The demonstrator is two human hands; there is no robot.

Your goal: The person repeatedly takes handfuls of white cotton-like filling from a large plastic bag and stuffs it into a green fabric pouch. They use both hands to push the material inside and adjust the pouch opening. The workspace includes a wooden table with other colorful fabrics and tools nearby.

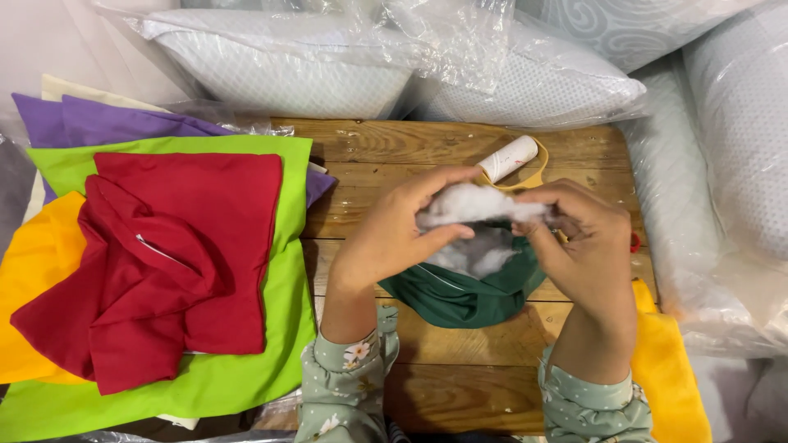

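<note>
White stuffing (476, 203) between both hands

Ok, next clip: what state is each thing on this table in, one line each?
Left hand: closed on the white stuffing, pinching it.
Right hand: closed on the white stuffing from the other side.
White stuffing: a tuft stretched between both hands, more inside the cover.
Green cover: open at the top, partly filled.
Red cover: unfilled, crumpled on the stack, zipper showing.
Lint roller: lying on its side.
Bagged pillows: filled, wrapped in clear plastic.
</note>
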